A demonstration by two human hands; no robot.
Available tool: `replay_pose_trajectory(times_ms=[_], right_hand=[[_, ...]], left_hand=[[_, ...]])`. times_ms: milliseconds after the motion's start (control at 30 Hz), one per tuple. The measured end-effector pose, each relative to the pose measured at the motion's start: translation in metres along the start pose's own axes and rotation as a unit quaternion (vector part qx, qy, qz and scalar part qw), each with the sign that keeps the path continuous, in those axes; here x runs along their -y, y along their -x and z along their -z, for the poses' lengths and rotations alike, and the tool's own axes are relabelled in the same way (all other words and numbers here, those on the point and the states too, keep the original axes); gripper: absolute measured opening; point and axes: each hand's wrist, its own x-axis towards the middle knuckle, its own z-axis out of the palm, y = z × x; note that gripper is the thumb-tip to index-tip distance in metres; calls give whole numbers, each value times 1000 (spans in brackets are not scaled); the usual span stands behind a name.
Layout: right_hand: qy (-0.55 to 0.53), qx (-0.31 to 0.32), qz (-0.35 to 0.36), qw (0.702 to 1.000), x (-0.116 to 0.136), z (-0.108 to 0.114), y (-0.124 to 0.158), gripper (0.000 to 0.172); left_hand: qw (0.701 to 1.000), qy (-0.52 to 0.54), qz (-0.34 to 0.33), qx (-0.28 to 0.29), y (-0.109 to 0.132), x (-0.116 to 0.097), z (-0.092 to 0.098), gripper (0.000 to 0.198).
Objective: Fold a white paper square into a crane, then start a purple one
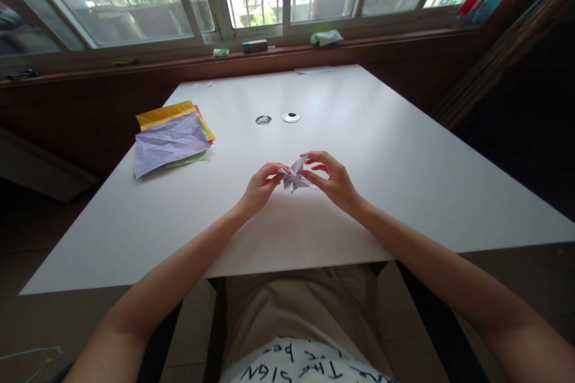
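Between my two hands is a small folded origami piece of pale lilac paper point(294, 178), with several pointed flaps spreading outward. My left hand point(264, 184) pinches its left point between thumb and fingertips. On the other side, my right hand point(331, 176) has thumb and fingers closed on the right-hand flaps, the index fingertip at the upper one. Both hands are just over the near middle part of the white table point(395, 191). Whether the paper touches the tabletop, I cannot tell.
A stack of crumpled sheets lies at the left, with a lilac sheet point(168, 142) over a yellow one point(168, 114). Two round cable holes point(263, 120) point(291, 117) are set in the table beyond my hands. Small items, including a green-and-white packet point(327, 38), line the windowsill.
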Motion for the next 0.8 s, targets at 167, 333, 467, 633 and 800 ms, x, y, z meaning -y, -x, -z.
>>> replay_pose_trajectory(times_ms=[167, 333, 467, 633, 800], right_hand=[[18, 11, -6, 1000, -3, -2, -1, 19], [39, -27, -4, 999, -4, -1, -1, 19], [13, -54, -17, 998, -6, -1, -1, 17], [-29, -54, -36, 998, -6, -2, -1, 14], [13, -10, -18, 1000, -3, -2, 0, 12]], left_hand=[[999, 13, 29, 28, 1, 0, 0, 17], [997, 39, 56, -20, 1, -3, 0, 36], [999, 24, 12, -43, 2, -4, 2, 36], [998, -34, -18, -46, 1, 1, 3, 23], [998, -32, -12, -59, 0, 4, 3, 17]])
